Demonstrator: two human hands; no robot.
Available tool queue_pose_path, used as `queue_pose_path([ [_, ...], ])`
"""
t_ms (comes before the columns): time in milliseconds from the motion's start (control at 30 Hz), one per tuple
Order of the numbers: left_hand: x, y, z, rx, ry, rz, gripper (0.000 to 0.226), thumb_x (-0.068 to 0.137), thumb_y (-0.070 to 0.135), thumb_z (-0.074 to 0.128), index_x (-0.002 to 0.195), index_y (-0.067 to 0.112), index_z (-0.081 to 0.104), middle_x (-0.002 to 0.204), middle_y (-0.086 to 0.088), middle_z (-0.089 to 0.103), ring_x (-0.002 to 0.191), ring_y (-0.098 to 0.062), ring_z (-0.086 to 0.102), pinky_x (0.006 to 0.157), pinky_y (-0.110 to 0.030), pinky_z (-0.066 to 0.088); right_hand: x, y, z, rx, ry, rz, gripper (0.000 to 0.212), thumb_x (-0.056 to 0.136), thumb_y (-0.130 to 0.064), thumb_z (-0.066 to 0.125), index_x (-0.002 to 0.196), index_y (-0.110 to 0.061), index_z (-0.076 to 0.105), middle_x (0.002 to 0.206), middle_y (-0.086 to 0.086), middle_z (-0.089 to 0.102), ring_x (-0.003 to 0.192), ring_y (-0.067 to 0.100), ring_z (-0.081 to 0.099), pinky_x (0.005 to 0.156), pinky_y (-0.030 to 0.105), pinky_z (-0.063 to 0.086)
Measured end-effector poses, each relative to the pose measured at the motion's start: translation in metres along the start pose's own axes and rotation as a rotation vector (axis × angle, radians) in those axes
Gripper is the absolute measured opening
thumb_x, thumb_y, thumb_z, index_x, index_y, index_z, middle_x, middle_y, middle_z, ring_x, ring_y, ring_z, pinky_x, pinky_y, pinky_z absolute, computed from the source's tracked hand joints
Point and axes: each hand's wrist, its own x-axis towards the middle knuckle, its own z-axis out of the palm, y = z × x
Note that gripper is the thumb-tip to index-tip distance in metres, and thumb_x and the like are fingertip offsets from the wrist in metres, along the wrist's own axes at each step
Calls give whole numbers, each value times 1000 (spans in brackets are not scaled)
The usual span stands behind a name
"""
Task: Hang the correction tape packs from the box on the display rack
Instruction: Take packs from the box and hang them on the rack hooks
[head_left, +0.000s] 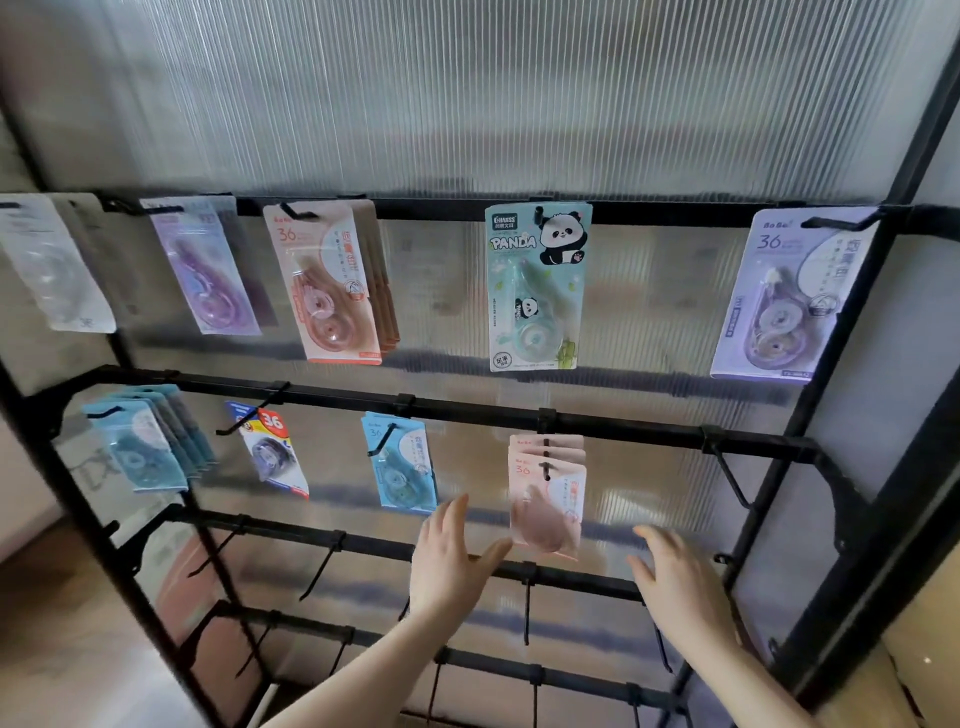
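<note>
Both hands are held open with nothing gripped: the left hand (451, 558) just left of the pink correction tape packs (548, 499), the right hand (680, 582) lower right. The packs are hung long axis vertical on the display rack (623, 434), second rail, right of middle. Their print is blurred.

A ribbed translucent panel (467, 93), softly lit from behind, is seen as the backdrop; wooden floor (67, 623) is visible lower left.
</note>
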Motion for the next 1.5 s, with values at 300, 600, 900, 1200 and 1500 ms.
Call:
queue_pose_path([
  [300,-32,-49,-39,196,49,-22,79,86,62,51,149,21,25,154,3,27,143,-14,23,116,-29,21,-16,-45,30,71,32,-148,36,96,-32,51,128,-16,53,121,-1,60,107,13,59,85,22,47],
  [600,-45,-107,-74,238,28,-49,82,87,63,48,151,22,18,159,2,16,147,-14,8,118,-28,10,-27,-109,60,52,68,-249,30,73,-19,80,99,-10,68,91,4,69,74,21,66,61,30,54],
  [900,-51,-185,-111,206,-18,-48,107,65,83,22,149,17,29,156,-4,27,147,-19,15,118,-30,11,-47,-182,101,-42,42,-220,43,61,-18,87,98,-6,70,91,9,68,79,27,66,68,38,57],
  [1200,-56,-246,-118,199,-101,-38,99,73,80,36,148,16,30,156,-5,28,146,-21,18,118,-33,15,-87,-230,135,-24,-56,-85,41,84,-24,68,122,-10,60,122,11,60,111,30,58,92,41,50],
  [1500,-78,-276,-86,230,-219,-113,85,87,63,49,152,17,18,159,-3,18,147,-18,10,119,-30,8,-116,-218,187,-20,-219,-33,49,92,-30,57,138,-14,47,143,12,44,132,29,42,106,39,36],
])
